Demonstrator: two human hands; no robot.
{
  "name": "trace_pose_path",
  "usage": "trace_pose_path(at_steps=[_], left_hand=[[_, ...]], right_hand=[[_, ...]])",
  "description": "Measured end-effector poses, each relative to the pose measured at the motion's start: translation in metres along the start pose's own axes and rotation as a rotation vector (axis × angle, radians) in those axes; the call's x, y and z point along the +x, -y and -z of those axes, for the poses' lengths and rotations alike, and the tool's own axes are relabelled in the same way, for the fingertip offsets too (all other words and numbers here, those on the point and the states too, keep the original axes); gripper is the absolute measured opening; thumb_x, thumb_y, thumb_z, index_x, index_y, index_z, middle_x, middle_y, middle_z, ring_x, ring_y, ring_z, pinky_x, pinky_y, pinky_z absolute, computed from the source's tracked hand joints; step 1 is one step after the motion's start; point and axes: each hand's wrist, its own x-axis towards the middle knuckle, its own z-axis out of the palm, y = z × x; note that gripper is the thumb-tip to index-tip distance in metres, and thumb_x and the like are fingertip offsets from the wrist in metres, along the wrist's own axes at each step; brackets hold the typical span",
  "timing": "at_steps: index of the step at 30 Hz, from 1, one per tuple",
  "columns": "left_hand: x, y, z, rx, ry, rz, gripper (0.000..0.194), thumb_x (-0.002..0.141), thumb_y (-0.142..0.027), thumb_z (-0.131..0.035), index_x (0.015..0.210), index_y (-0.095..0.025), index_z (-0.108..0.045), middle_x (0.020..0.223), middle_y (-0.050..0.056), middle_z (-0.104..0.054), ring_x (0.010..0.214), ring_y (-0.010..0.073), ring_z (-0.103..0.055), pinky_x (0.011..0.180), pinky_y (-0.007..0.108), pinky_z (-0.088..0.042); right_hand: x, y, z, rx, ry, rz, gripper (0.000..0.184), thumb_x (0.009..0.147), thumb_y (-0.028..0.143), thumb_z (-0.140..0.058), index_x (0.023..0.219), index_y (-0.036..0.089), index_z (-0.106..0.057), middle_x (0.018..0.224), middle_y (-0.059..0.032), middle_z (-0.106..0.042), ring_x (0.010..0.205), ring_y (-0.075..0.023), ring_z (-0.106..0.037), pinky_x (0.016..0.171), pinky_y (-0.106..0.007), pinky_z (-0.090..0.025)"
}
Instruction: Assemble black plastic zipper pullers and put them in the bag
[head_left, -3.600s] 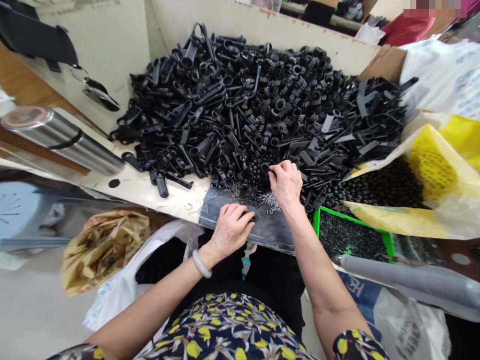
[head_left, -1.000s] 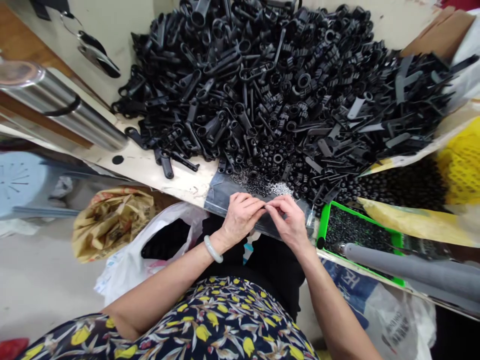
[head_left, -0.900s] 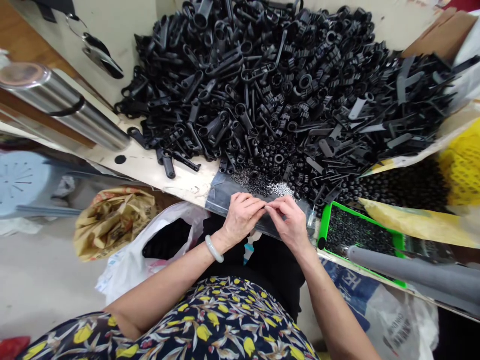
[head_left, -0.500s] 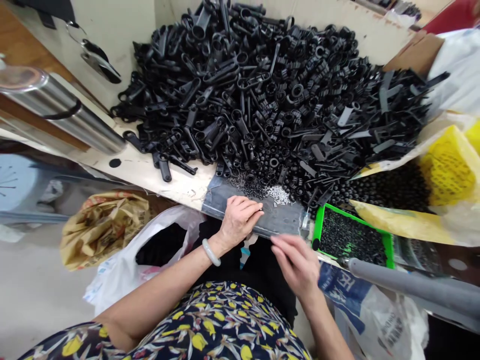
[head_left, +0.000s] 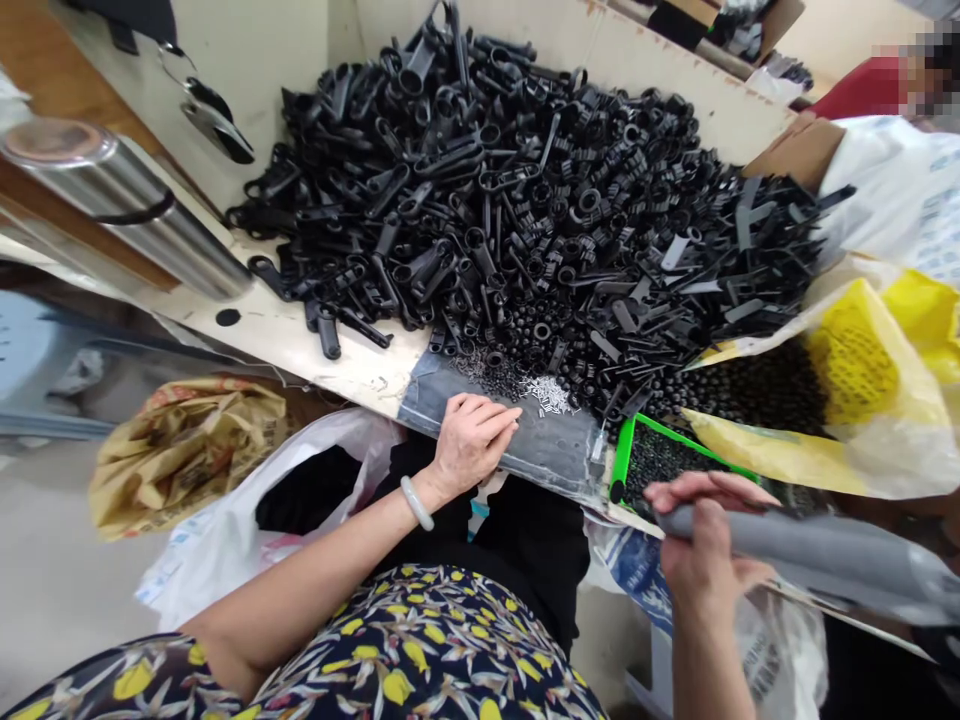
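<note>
The right hand [head_left: 701, 565] leaves the fingertips of the left hand [head_left: 472, 443], which it was meeting above the dark grey flat mat [head_left: 551, 452]. It is now well apart from that hand, around the front part of the grey cylindrical tool [head_left: 814, 548], and covers part of the bright green rectangular tray [head_left: 622, 458] seen more fully before.

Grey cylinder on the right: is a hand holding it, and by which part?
The right hand holds the grey cylinder by its left end.
</note>
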Motion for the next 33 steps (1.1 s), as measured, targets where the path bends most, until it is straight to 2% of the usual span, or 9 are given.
trace_pose_path(at_steps=[4, 7, 11, 15, 27, 33], left_hand=[[0.003, -0.002, 0.0, 0.006, -0.026, 0.045, 0.015, 0.1, -0.027, -0.064, 0.104, -0.023, -0.078, 0.099, 0.001, -0.081, 0.095, 0.0197, -0.068, 0.095, 0.043, -0.041], [0.004, -0.003, 0.0, 0.009, -0.013, 0.045, 0.016, 0.1, -0.028, -0.063, 0.106, -0.023, -0.078, 0.099, 0.002, -0.081, 0.095, 0.02, -0.067, 0.094, 0.043, -0.041], [0.004, -0.002, 0.001, -0.003, 0.009, 0.043, 0.018, 0.102, -0.03, -0.062, 0.109, -0.023, -0.077, 0.101, 0.002, -0.081, 0.095, 0.0201, -0.066, 0.093, 0.043, -0.041], [0.005, -0.003, 0.001, -0.012, -0.001, 0.045, 0.016, 0.101, -0.029, -0.064, 0.107, -0.023, -0.077, 0.1, 0.001, -0.081, 0.094, 0.0199, -0.066, 0.092, 0.043, -0.04], [0.006, -0.005, 0.001, -0.022, 0.01, 0.066, 0.012, 0.1, -0.027, -0.066, 0.104, -0.024, -0.076, 0.099, 0.001, -0.081, 0.094, 0.0205, -0.066, 0.091, 0.045, -0.04], [0.006, -0.004, 0.001, -0.026, 0.025, 0.07, 0.014, 0.101, -0.028, -0.063, 0.101, -0.024, -0.076, 0.099, 0.001, -0.081, 0.093, 0.0199, -0.065, 0.09, 0.045, -0.039]], right_hand=[[0.011, -0.006, -0.069, 0.175, 0.145, 0.011, 0.015, 0.089, 0.033, -0.072, 0.094, 0.022, -0.063, 0.069, 0.0062, -0.06, 0.05, -0.0114, -0.056, 0.055, -0.029, -0.056], [0.017, -0.015, -0.115, 0.302, 0.2, 0.05, 0.015, 0.091, 0.034, -0.069, 0.088, 0.024, -0.058, 0.065, 0.0074, -0.056, 0.043, -0.0103, -0.049, 0.046, -0.025, -0.05], [0.023, -0.027, -0.15, 0.392, 0.241, 0.085, 0.014, 0.095, 0.035, -0.066, 0.09, 0.026, -0.056, 0.065, 0.0078, -0.055, 0.043, -0.0102, -0.047, 0.045, -0.024, -0.049], [0.024, -0.034, -0.158, 0.428, 0.28, 0.092, 0.012, 0.096, 0.032, -0.066, 0.094, 0.027, -0.055, 0.068, 0.0078, -0.057, 0.044, -0.0103, -0.049, 0.045, -0.024, -0.049], [0.022, -0.04, -0.156, 0.38, 0.296, 0.035, 0.017, 0.095, 0.033, -0.065, 0.096, 0.027, -0.049, 0.069, 0.009, -0.058, 0.043, -0.0101, -0.049, 0.045, -0.024, -0.048], [0.022, -0.046, -0.153, 0.389, 0.358, 0.041, 0.017, 0.097, 0.033, -0.066, 0.099, 0.027, -0.05, 0.072, 0.008, -0.06, 0.046, -0.0102, -0.052, 0.046, -0.025, -0.048]])
